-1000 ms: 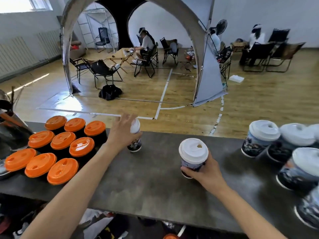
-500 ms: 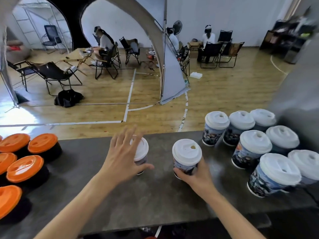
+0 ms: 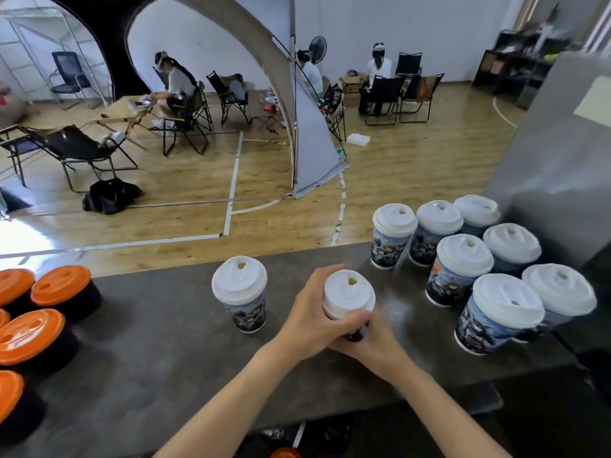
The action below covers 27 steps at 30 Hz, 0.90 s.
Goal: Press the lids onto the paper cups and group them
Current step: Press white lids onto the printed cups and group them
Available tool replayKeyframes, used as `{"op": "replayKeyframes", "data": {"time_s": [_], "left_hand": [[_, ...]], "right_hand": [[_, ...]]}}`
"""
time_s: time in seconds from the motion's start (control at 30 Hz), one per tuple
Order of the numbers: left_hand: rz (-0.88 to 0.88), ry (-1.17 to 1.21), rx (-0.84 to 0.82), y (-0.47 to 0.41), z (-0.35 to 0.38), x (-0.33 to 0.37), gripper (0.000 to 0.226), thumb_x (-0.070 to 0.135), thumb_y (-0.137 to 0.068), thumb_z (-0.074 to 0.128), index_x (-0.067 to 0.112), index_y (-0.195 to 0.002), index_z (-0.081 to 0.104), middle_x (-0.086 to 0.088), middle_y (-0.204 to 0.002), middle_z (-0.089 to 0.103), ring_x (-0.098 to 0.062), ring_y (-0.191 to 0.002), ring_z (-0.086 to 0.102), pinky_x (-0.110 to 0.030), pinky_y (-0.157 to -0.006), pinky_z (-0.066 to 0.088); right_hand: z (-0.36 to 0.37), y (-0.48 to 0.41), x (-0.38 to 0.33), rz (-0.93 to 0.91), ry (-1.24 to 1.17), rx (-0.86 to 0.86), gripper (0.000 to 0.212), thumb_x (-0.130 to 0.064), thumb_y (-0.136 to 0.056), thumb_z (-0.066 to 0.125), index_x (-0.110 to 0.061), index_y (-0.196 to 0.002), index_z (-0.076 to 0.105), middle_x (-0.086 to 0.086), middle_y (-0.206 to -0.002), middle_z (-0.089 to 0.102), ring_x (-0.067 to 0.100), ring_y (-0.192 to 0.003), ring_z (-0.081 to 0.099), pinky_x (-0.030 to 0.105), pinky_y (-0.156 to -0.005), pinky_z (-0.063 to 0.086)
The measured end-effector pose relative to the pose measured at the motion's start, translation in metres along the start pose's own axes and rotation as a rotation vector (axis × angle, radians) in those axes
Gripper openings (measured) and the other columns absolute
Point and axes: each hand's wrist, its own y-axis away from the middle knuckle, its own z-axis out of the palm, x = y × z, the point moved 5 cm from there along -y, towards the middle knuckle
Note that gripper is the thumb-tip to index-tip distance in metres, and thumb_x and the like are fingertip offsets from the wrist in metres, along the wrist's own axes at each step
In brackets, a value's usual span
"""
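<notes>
Left hand (image 3: 305, 320) and right hand (image 3: 375, 347) both wrapped round white-lidded printed paper cup (image 3: 348, 292), mid-surface. Second white-lidded cup (image 3: 240, 294) stands free nearby on its left. Seven-cup cluster (image 3: 463, 259) at surface's right edge.

We have one view, from a camera worn on the person's head. It looks forward and down across a dark counter (image 3: 148, 375), from the counter's near side, and both forearms (image 3: 231, 401) reach in from the bottom edge. The left hand (image 3: 307, 320) and right hand (image 3: 377, 348) hold a paper cup (image 3: 348, 292) close below us, near the middle of the frame. The wide lens bends the edges: orange-lidded cups (image 3: 61, 285) sit at our left margin, a cluster of white-lidded cups (image 3: 464, 256) at our right. Past the counter's far edge we see out over a wooden floor (image 3: 413, 166) to folding chairs (image 3: 79, 147) and a white wall (image 3: 363, 18) far off.
</notes>
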Motion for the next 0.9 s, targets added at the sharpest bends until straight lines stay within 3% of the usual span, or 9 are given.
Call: {"op": "replayKeyframes", "data": {"time_s": [0.1, 0.2, 0.27, 0.37, 0.53, 0.7, 0.8, 0.87, 0.9], "left_hand": [[0.017, 0.013, 0.065, 0.004, 0.004, -0.005, 0.078, 0.052, -0.071, 0.088, 0.04, -0.138, 0.049, 0.022, -0.129, 0.06, 0.002, -0.125, 0.055, -0.01, -0.097, 0.045], [-0.022, 0.113, -0.023, 0.004, 0.004, -0.006, 0.078, 0.048, -0.074, 0.088, 0.044, -0.141, 0.047, 0.026, -0.13, 0.06, 0.004, -0.125, 0.055, -0.01, -0.097, 0.046], [-0.023, 0.146, -0.021, 0.009, 0.004, -0.006, 0.077, 0.047, -0.075, 0.088, 0.044, -0.14, 0.047, 0.028, -0.129, 0.06, 0.005, -0.125, 0.055, -0.011, -0.097, 0.047], [-0.044, 0.062, 0.12, 0.015, 0.003, -0.005, 0.08, 0.061, -0.07, 0.086, 0.044, -0.136, 0.043, 0.028, -0.127, 0.058, 0.006, -0.123, 0.055, -0.011, -0.096, 0.048], [-0.069, 0.129, -0.106, 0.006, -0.006, -0.002, 0.071, 0.059, -0.076, 0.08, 0.046, -0.136, 0.043, 0.031, -0.125, 0.057, 0.008, -0.12, 0.054, -0.011, -0.092, 0.048], [-0.018, 0.015, 0.156, 0.011, 0.004, 0.005, 0.073, 0.064, -0.067, 0.081, 0.04, -0.128, 0.05, 0.017, -0.126, 0.057, -0.001, -0.12, 0.056, -0.019, -0.093, 0.051], [-0.057, 0.105, -0.062, 0.003, 0.005, 0.002, 0.07, 0.056, -0.073, 0.083, 0.047, -0.133, 0.048, 0.021, -0.129, 0.058, 0.001, -0.122, 0.056, -0.022, -0.096, 0.051], [-0.063, 0.177, -0.225, 0.0, -0.001, 0.001, 0.069, 0.045, -0.078, 0.087, 0.048, -0.135, 0.05, 0.022, -0.128, 0.062, 0.001, -0.122, 0.058, -0.021, -0.095, 0.052], [-0.031, 0.163, -0.206, 0.0, -0.003, 0.0, 0.068, 0.042, -0.077, 0.089, 0.046, -0.134, 0.051, 0.021, -0.126, 0.063, -0.001, -0.121, 0.059, -0.019, -0.094, 0.052]], "right_hand": [[0.005, 0.0, 0.006, -0.014, 0.009, 0.063, 0.097, -0.031, -0.071, 0.096, -0.023, -0.152, 0.042, -0.008, -0.144, 0.059, 0.006, -0.134, 0.056, 0.03, -0.11, 0.049], [-0.001, -0.004, 0.014, -0.001, 0.005, 0.028, 0.096, -0.022, -0.072, 0.095, -0.028, -0.151, 0.042, -0.013, -0.141, 0.061, 0.003, -0.132, 0.057, 0.03, -0.111, 0.05], [-0.003, -0.003, 0.017, 0.002, -0.008, 0.012, 0.096, -0.024, -0.071, 0.096, -0.04, -0.148, 0.041, -0.02, -0.139, 0.061, -0.001, -0.13, 0.057, 0.022, -0.107, 0.05], [0.0, 0.003, 0.012, -0.019, -0.017, 0.109, 0.087, -0.038, -0.064, 0.098, -0.063, -0.127, 0.045, -0.028, -0.131, 0.062, -0.003, -0.123, 0.06, 0.014, -0.093, 0.052], [0.001, 0.004, 0.018, -0.034, -0.064, 0.09, 0.081, -0.032, -0.071, 0.096, -0.056, -0.133, 0.049, -0.015, -0.137, 0.063, 0.007, -0.128, 0.061, 0.025, -0.099, 0.055], [0.008, 0.006, 0.019, -0.017, -0.03, 0.127, 0.088, -0.043, -0.065, 0.099, -0.051, -0.136, 0.047, -0.019, -0.136, 0.063, 0.001, -0.127, 0.06, 0.015, -0.095, 0.052], [0.002, 0.005, 0.026, -0.016, -0.024, 0.126, 0.091, -0.029, -0.071, 0.095, -0.034, -0.147, 0.045, -0.017, -0.137, 0.064, 0.003, -0.128, 0.06, 0.02, -0.101, 0.053], [-0.001, 0.005, 0.03, -0.009, -0.006, 0.058, 0.088, -0.028, -0.074, 0.092, -0.035, -0.148, 0.043, -0.021, -0.136, 0.063, 0.002, -0.129, 0.059, 0.018, -0.104, 0.051], [0.001, 0.005, 0.029, -0.008, 0.004, 0.031, 0.087, -0.031, -0.076, 0.091, -0.037, -0.147, 0.043, -0.022, -0.137, 0.062, 0.001, -0.13, 0.058, 0.018, -0.105, 0.049]]}}
